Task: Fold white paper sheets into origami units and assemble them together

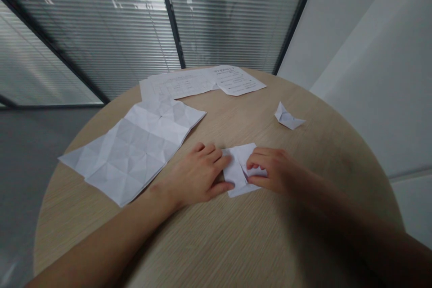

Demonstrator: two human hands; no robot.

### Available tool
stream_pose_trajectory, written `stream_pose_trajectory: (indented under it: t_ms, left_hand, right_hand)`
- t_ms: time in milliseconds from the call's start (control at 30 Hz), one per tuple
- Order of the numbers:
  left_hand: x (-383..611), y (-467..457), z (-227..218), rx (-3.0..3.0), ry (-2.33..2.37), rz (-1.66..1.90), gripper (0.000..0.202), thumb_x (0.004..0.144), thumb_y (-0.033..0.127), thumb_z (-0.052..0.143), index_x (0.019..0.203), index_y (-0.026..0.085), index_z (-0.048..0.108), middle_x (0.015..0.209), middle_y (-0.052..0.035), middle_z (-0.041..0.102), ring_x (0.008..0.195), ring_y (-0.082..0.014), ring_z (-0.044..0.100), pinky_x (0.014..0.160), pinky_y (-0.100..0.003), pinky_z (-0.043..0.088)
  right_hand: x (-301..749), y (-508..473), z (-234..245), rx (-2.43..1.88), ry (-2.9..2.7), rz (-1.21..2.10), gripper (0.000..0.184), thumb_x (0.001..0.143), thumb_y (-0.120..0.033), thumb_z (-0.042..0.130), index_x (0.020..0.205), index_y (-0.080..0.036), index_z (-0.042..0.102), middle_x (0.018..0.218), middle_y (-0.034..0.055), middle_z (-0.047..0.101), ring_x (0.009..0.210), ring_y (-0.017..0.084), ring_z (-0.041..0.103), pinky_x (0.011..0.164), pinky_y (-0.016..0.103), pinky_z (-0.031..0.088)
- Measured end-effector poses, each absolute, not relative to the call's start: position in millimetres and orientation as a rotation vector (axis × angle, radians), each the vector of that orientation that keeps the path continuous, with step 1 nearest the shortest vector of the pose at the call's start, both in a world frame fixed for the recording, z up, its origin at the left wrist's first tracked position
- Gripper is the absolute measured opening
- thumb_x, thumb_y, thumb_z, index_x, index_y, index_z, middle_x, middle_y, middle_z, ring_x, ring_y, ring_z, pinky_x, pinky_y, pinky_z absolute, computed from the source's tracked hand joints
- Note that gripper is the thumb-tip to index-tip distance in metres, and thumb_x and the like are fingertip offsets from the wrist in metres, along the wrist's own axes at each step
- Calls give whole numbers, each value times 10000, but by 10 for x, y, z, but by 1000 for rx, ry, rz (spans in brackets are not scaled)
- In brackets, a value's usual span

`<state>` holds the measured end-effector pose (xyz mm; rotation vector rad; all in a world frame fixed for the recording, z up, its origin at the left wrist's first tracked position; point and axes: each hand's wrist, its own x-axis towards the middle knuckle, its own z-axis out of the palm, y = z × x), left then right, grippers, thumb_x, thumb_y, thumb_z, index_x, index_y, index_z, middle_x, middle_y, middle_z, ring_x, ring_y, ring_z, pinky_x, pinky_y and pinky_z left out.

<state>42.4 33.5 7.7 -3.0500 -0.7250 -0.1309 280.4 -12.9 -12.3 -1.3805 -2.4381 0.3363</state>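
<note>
A small folded white paper (240,168) lies on the round wooden table (236,243) in front of me. My left hand (199,175) rests on its left side, fingers stretched flat and pressing the paper down. On the right side of the paper, my right hand (272,171) has its fingers curled and pinching a flap of the sheet. Both forearms reach in from the bottom of the view.
A large creased, unfolded sheet (135,148) lies to the left. Printed sheets (205,82) lie at the table's far edge. A small folded paper figure (287,118) sits at the right. Blinds and a glass wall stand behind the table.
</note>
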Motion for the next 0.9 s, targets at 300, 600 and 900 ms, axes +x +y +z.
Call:
stream_pose_trajectory:
  t_ms: [300,600,900]
  left_hand:
    - [426,326,-23,-3238,-679,-272,447,899,499,611,1186,157,616,1174,-141,620,1059,-318,558,952,-502,424]
    - [412,327,-64,-3491,-685,-583,210,760,153,552,964,191,578,1229,-108,610,1155,-284,543,1030,-495,399]
    - [364,332,58,-3610,-673,-583,85,700,115,523,723,195,536,1035,-73,642,981,-239,578,924,-419,464]
  right_hand:
    - [2788,-74,-218,-1077,-2459,393,138,824,-73,665,876,-180,734,916,49,699,895,192,642,836,323,499]
    - [2817,-145,-80,-939,-2660,358,146,881,-134,631,937,-205,745,1091,75,720,989,206,659,902,351,511]
    - [2725,-245,-109,-840,-2772,283,301,848,-56,549,1052,-192,723,1143,111,707,1101,267,621,970,437,489]
